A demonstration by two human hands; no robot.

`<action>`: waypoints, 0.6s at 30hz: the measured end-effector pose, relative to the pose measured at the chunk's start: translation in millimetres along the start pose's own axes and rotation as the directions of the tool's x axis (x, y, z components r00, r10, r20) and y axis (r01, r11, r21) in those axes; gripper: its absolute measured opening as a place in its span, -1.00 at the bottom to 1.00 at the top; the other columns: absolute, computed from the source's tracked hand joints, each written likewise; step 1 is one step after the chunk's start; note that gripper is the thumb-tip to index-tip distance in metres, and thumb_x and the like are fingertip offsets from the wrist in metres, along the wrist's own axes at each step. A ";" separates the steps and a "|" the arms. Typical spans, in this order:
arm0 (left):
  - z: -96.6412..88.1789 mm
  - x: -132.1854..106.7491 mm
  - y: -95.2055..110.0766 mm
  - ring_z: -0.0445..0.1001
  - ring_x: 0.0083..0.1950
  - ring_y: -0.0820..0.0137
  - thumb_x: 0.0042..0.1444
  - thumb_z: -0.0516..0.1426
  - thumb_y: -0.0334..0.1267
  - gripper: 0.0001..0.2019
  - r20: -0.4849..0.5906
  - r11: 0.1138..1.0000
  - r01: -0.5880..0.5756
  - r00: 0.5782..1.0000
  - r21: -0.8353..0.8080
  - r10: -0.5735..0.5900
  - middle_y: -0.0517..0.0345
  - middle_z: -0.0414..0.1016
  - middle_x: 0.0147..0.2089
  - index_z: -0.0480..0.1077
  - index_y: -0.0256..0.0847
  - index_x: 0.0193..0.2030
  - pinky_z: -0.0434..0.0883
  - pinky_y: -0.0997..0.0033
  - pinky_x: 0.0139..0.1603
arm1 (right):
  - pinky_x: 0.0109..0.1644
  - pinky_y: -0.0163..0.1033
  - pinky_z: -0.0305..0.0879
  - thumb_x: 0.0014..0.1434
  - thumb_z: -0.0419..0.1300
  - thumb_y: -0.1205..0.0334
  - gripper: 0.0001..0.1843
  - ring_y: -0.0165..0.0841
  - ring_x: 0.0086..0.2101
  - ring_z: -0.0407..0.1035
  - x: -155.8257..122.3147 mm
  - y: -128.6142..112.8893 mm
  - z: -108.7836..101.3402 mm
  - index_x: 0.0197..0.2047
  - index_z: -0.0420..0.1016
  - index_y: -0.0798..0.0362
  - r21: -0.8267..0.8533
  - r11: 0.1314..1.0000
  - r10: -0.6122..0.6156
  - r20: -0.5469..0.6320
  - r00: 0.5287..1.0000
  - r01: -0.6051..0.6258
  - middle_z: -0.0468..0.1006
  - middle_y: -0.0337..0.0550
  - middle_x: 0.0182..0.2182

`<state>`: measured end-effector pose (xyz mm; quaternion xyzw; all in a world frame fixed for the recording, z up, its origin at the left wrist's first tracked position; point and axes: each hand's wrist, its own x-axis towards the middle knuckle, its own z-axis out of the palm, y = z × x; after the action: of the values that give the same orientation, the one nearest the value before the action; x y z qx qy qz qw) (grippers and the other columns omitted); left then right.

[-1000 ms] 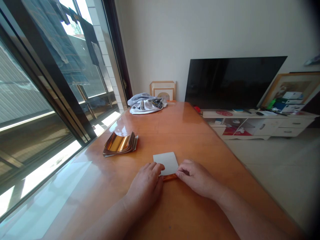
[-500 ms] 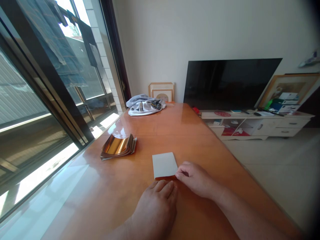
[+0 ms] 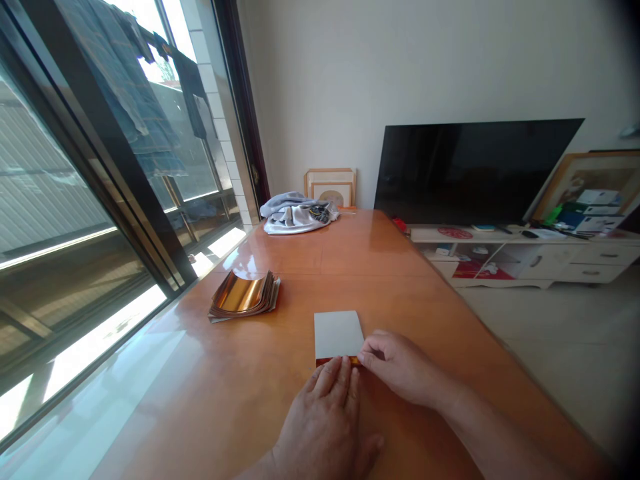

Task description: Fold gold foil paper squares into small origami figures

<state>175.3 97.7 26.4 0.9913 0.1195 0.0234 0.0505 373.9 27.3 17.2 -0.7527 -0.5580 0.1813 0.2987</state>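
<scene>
A pale grey-white square of foil paper (image 3: 338, 335) lies on the wooden table in front of me. Along its near edge a narrow strip of shiny gold-copper shows, turned up over the pale side. My left hand (image 3: 323, 413) rests palm down, its stretched fingertips on that near edge. At the near right corner, my right hand (image 3: 393, 363) pinches the paper between thumb and forefinger. Farther off to the left sits a stack of gold foil paper (image 3: 243, 295), curved upward at its sides.
The brown wooden table (image 3: 280, 387) stretches away from me. A bunched grey cloth (image 3: 295, 215) lies at its far end. Sliding glass doors (image 3: 65, 220) run along the left. A television (image 3: 475, 173) stands on a white cabinet (image 3: 535, 257) beyond the right edge.
The near edge of the foil paper is now turned up, showing a gold strip. My left fingers have straightened and come onto that edge. The view has shifted slightly.
</scene>
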 end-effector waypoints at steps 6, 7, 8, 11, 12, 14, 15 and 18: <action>-3.8 3.1 0.6 0.07 0.47 -0.10 0.24 -0.13 0.34 -0.10 0.095 0.997 0.026 0.995 -0.078 -0.018 -0.27 0.11 0.45 0.16 -0.44 0.42 0.15 -0.08 0.44 | -0.31 -0.30 0.13 0.24 0.14 0.14 -0.77 -0.37 -0.37 0.37 0.6 1.2 1.9 -0.42 0.48 0.01 -0.020 1.000 0.008 -0.013 1.000 -0.008 0.52 -0.25 -0.41; -4.1 3.7 0.6 0.07 0.47 -0.11 0.24 -0.14 0.35 -0.08 0.101 0.996 0.024 0.995 -0.080 -0.016 -0.29 0.10 0.45 0.15 -0.46 0.42 0.14 -0.10 0.44 | -0.31 -0.30 0.13 0.24 0.14 0.15 -0.77 -0.37 -0.37 0.37 0.9 1.0 2.3 -0.43 0.47 0.01 -0.026 1.000 0.008 -0.019 1.000 -0.009 0.52 -0.25 -0.41; -4.1 4.2 0.5 0.08 0.46 -0.12 0.23 -0.16 0.37 -0.07 0.103 0.997 0.019 0.995 -0.079 -0.011 -0.30 0.09 0.45 0.14 -0.47 0.42 0.13 -0.11 0.45 | -0.31 -0.30 0.12 0.23 0.14 0.15 -0.77 -0.37 -0.37 0.37 1.1 0.6 2.6 -0.44 0.46 0.01 -0.033 0.999 0.010 -0.023 1.000 -0.010 0.51 -0.26 -0.42; -2.3 4.9 -1.2 0.10 0.45 -0.14 0.21 -0.17 0.40 -0.02 0.089 0.998 -0.001 0.996 -0.059 0.006 -0.31 0.09 0.45 0.12 -0.49 0.43 0.11 -0.11 0.45 | -0.32 -0.29 0.11 0.22 0.14 0.17 -0.78 -0.37 -0.38 0.35 1.2 -1.2 2.9 -0.45 0.44 0.01 -0.056 0.998 0.017 -0.035 0.999 -0.019 0.50 -0.26 -0.43; -1.2 4.8 -1.9 0.11 0.44 -0.14 0.20 -0.18 0.41 -0.02 0.083 0.999 -0.005 0.997 -0.051 0.009 -0.31 0.09 0.45 0.12 -0.48 0.43 0.12 -0.11 0.45 | -0.32 -0.29 0.11 0.22 0.14 0.17 -0.78 -0.37 -0.38 0.35 0.9 -1.9 2.9 -0.45 0.43 0.01 -0.060 0.998 0.020 -0.038 0.999 -0.022 0.50 -0.27 -0.43; 1.4 4.1 -3.3 0.13 0.44 -0.14 0.21 -0.19 0.41 -0.02 0.067 0.999 -0.009 0.998 -0.038 0.012 -0.32 0.10 0.45 0.12 -0.49 0.43 0.13 -0.11 0.44 | -0.32 -0.29 0.11 0.22 0.14 0.17 -0.79 -0.36 -0.37 0.36 0.0 -3.0 2.8 -0.44 0.44 0.00 -0.056 0.998 0.025 -0.047 0.999 -0.028 0.51 -0.26 -0.42; 2.9 3.7 -3.8 0.14 0.43 -0.14 0.21 -0.20 0.41 -0.02 0.059 0.999 -0.011 0.998 -0.036 0.013 -0.32 0.11 0.45 0.11 -0.49 0.43 0.13 -0.11 0.44 | -0.32 -0.28 0.12 0.22 0.13 0.17 -0.79 -0.36 -0.37 0.36 -0.6 -3.3 2.8 -0.43 0.45 0.00 -0.051 0.998 0.028 -0.049 0.998 -0.031 0.51 -0.26 -0.42; 7.1 2.9 -4.2 0.15 0.43 -0.12 0.19 -0.21 0.43 0.00 0.031 0.999 -0.014 0.999 -0.044 0.015 -0.30 0.13 0.45 0.12 -0.47 0.43 0.13 -0.09 0.44 | -0.30 -0.28 0.14 0.23 0.13 0.17 -0.80 -0.35 -0.36 0.37 -1.7 -3.1 3.2 -0.42 0.46 -0.01 -0.035 0.999 0.034 -0.048 0.998 -0.036 0.52 -0.26 -0.40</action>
<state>177.6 101.7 19.1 0.9910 0.1111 0.0109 0.0740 369.1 27.1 16.7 -0.7717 -0.5408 0.1586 0.2948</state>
